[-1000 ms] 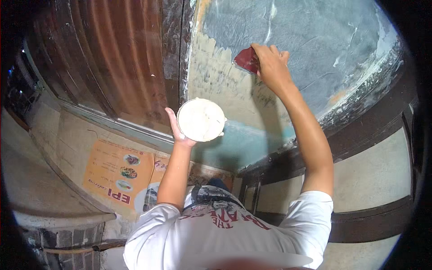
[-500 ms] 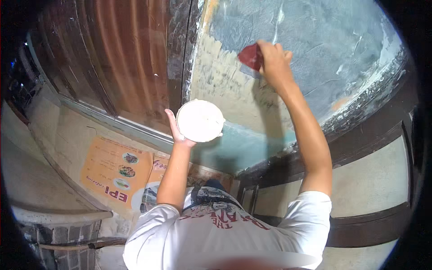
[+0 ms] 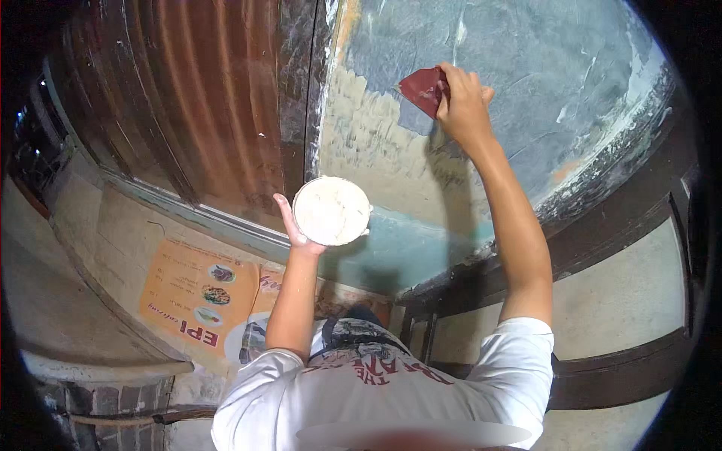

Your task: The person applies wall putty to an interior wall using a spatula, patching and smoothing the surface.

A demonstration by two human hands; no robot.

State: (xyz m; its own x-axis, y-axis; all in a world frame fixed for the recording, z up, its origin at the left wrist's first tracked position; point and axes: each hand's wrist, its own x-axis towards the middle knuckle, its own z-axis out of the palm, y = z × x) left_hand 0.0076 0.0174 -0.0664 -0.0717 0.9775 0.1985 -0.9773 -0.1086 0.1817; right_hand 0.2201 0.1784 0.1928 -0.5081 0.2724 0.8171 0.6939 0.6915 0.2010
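In my right hand (image 3: pixel 464 105), raised at the upper middle, is a dark red putty spreader (image 3: pixel 423 92), pinched between thumb and fingers. It is at the wall (image 3: pixel 519 83), beside the ragged edge where grey coating meets a bare beige patch (image 3: pixel 368 135); whether its edge touches there I cannot tell. My left hand (image 3: pixel 302 243) supports a round tub (image 3: pixel 331 179) from below and the side, thumb sticking up past its left edge. Off-white putty (image 3: pixel 332 214) fills the tub, its surface uneven. The tub's underside and most of my left fingers are hidden.
Left of the wall stands a brown wooden frame (image 3: pixel 297 98) with a dark glazed panel (image 3: pixel 218 98). An orange printed sheet (image 3: pixel 188 282) lies below on the ledge. Dark trim (image 3: pixel 624 383) curves along the right. A bamboo-like pole (image 3: pixel 113 421) crosses the lower left.
The spreader has turned so that more of its face shows, and my right hand has shifted slightly right. The tub sits a little lower, with more of the putty's texture visible. The view has shifted slightly.
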